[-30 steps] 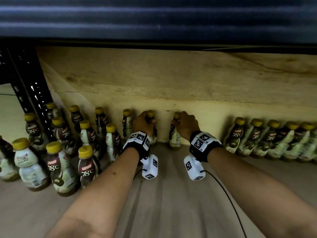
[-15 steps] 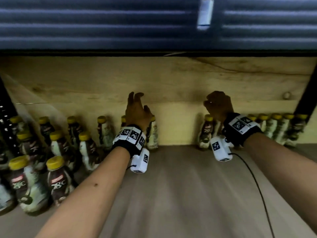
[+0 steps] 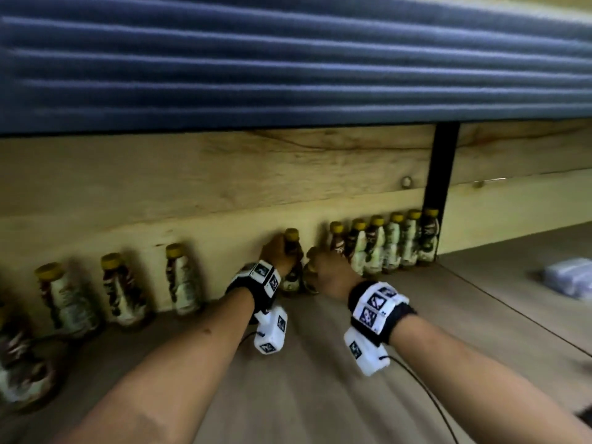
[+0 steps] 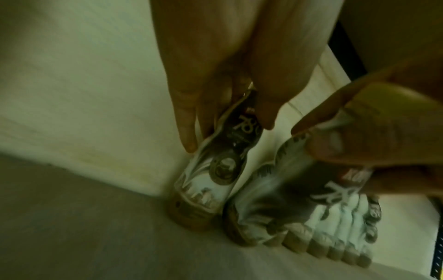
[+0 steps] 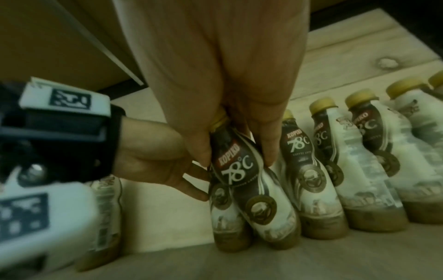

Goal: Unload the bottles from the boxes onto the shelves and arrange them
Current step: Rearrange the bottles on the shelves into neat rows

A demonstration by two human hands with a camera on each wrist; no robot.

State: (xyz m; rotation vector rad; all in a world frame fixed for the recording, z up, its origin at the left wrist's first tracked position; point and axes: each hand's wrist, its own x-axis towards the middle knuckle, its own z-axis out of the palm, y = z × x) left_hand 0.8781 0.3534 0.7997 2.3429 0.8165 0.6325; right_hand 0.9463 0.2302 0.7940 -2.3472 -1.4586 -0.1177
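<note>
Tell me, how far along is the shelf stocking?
Well underway: a tight row of bottles already lines the back wall. The left hand and right hand each grip another bottle beside it. Spaced-out bottles to the left still look unarranged. No boxes in view.

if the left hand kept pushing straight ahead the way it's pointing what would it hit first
Probably the pale back wall right behind the bottle that the left hand grips; the bottle already stands close against it, though exact depth is unclear.
</note>
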